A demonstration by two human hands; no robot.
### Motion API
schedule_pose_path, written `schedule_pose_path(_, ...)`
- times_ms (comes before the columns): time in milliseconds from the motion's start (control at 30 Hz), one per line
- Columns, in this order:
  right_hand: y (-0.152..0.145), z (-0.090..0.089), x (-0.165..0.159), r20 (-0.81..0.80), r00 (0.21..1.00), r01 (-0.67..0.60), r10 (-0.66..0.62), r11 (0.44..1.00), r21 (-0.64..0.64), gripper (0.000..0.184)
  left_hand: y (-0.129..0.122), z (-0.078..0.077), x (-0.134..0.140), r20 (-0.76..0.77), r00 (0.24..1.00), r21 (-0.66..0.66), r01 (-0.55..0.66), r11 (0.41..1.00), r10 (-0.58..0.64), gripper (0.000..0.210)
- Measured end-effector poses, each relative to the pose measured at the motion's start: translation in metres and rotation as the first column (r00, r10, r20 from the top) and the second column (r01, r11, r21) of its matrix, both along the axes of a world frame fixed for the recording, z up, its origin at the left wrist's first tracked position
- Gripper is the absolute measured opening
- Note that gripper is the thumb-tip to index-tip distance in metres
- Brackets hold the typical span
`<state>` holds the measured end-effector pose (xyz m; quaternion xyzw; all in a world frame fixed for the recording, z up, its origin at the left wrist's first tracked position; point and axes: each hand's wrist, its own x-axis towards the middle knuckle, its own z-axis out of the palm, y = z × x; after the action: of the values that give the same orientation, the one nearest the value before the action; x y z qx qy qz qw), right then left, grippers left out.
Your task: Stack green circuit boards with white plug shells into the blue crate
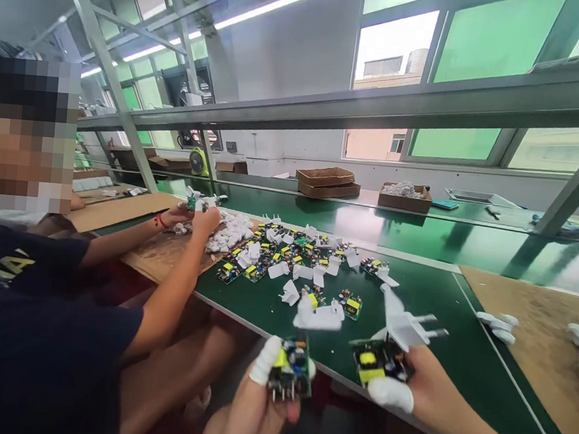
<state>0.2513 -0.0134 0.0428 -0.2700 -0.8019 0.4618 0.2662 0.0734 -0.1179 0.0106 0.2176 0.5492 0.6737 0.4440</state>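
Bright daylight, window glare, wide-angle edge distortion, fg blur

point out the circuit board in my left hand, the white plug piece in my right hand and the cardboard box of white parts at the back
circuit board (289, 371), head view, its component side
white plug piece (401, 323), head view, its white body
cardboard box (403, 201), head view, its front wall

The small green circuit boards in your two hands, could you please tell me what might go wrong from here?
1. The left hand pinches one small green circuit board only by its edges, so it might slip from the grip.
2. The right hand holds a second green circuit board together with a white plastic plug shell; one could drop.
3. Both hands hover off the green table's edge, so a dropped part may fall to the floor.
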Motion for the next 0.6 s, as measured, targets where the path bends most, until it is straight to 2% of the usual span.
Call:
schedule_pose_path(67, 0.028, 0.009, -0.01, 0.154, 0.979, 0.113, -0.135, 0.982, 0.149, 0.059, 0.01, 0.012, -0.03, -0.102, 0.994, -0.052, -0.044, 0.998, 0.039, 0.027)
schedule_pose_path(133, 0.061, 0.014, -0.024, 0.36, 0.886, 0.216, -0.293, 0.947, 0.239, 0.051, 0.027, 0.021, -0.061, -0.238, 0.971, -0.149, -0.076, 0.986, 0.039, 0.018)
schedule_pose_path(200, 0.095, 0.013, -0.041, 0.465, 0.812, 0.26, -0.352, 0.932, 0.251, 0.043, 0.047, 0.024, -0.086, -0.369, 0.929, -0.281, -0.081, 0.956, -0.029, 0.016)
schedule_pose_path(267, 0.123, 0.009, -0.058, 0.542, 0.764, 0.258, -0.351, 0.935, 0.242, 0.041, 0.068, 0.021, -0.104, -0.488, 0.862, -0.4, -0.085, 0.913, -0.133, 0.021)
schedule_pose_path(367, 0.147, 0.005, -0.075, 0.685, 0.656, 0.217, -0.317, 0.948, 0.231, 0.041, 0.09, 0.013, -0.117, -0.685, 0.681, -0.505, -0.186, 0.843, -0.259, 0.025)
schedule_pose_path(467, 0.151, 0.005, -0.079, 0.8, 0.509, 0.133, -0.318, 0.947, 0.292, 0.039, 0.096, 0.007, -0.116, -0.85, 0.429, -0.47, -0.36, 0.806, -0.304, 0.022)
schedule_pose_path(533, 0.148, 0.008, -0.078, 0.823, 0.43, 0.073, -0.371, 0.923, 0.378, 0.036, 0.094, 0.005, -0.112, -0.91, 0.283, -0.403, -0.425, 0.811, -0.304, 0.024)
schedule_pose_path(600, 0.142, 0.009, -0.076, 0.823, 0.382, 0.009, -0.42, 0.892, 0.452, 0.035, 0.092, 0.001, -0.108, -0.944, 0.157, -0.329, -0.405, 0.853, -0.289, 0.027)
